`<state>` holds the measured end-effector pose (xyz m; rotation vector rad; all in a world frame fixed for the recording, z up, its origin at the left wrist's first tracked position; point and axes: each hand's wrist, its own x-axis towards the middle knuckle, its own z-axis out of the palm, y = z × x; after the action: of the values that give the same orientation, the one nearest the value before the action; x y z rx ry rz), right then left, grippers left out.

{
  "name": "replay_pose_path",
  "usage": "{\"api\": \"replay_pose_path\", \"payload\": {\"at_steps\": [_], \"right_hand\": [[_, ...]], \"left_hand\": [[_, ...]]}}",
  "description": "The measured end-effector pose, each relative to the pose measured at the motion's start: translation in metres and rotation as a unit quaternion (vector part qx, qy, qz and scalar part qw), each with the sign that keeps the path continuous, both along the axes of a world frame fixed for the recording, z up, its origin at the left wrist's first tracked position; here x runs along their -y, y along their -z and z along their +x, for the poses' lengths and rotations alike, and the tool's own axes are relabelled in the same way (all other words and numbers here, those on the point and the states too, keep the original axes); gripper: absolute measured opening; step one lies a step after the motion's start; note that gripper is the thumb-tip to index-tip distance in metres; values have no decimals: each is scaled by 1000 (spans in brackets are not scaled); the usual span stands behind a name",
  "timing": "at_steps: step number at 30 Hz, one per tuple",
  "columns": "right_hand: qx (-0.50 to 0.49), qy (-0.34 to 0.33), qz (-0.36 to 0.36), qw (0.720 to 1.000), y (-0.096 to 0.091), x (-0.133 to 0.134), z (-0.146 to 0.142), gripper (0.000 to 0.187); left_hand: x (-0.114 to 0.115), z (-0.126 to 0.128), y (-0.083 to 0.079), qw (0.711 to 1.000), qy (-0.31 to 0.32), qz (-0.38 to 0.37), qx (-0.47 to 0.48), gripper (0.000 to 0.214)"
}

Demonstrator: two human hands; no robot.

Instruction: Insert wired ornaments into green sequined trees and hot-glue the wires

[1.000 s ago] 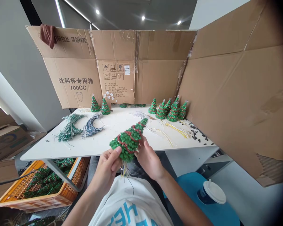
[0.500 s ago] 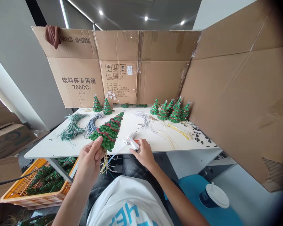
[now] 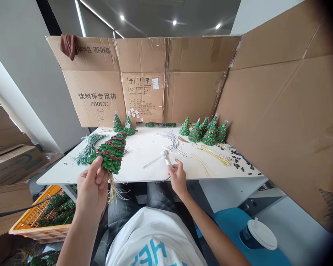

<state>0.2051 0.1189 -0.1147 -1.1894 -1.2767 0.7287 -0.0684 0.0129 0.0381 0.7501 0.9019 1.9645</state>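
Observation:
My left hand (image 3: 93,181) grips a small artificial Christmas tree (image 3: 111,152) by its base, thumb on the near side. The tree tilts up to the right above the table's left part, red garland wound round its green tiers. Loose yellow and white wires (image 3: 114,190) hang from its underside. At the front edge of the table, my right hand (image 3: 179,178) has its fingers closed on the handle of a white hot glue gun (image 3: 165,155). A clear glue stick (image 3: 152,162) points left from the gun.
Several finished-looking small trees (image 3: 210,133) stand at the back right, two more (image 3: 128,127) at the back left. Green wire bundles (image 3: 90,147), yellow wires (image 3: 215,154) and black bits (image 3: 238,162) lie on the table. Cardboard walls (image 3: 195,92) surround it. An orange crate (image 3: 44,232) stands lower left.
My left hand has carried the tree left and slightly down. My right hand has turned the glue gun and shifted it a little right; its glue stick now points left over the table.

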Motion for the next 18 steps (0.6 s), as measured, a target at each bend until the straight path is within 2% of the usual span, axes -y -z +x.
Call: {"api": "replay_pose_path", "payload": {"at_steps": [5,11,14,18], "right_hand": [[-133,-99,-12,986,-17,7,-10,38],[-236,-256,-25,937,-47,31,-21,35],[-262,-293,-23,919,-56,47,-29,35],[-268,-328,-23,906,-59,66,-41,32]], "left_hand": [[-4,-2,3,1000,-2,8,-17,59],[-11,8,10,995,36,-13,-87,61],[-12,14,12,993,53,-17,-107,64],[-12,17,16,988,61,-13,-141,61]]}}
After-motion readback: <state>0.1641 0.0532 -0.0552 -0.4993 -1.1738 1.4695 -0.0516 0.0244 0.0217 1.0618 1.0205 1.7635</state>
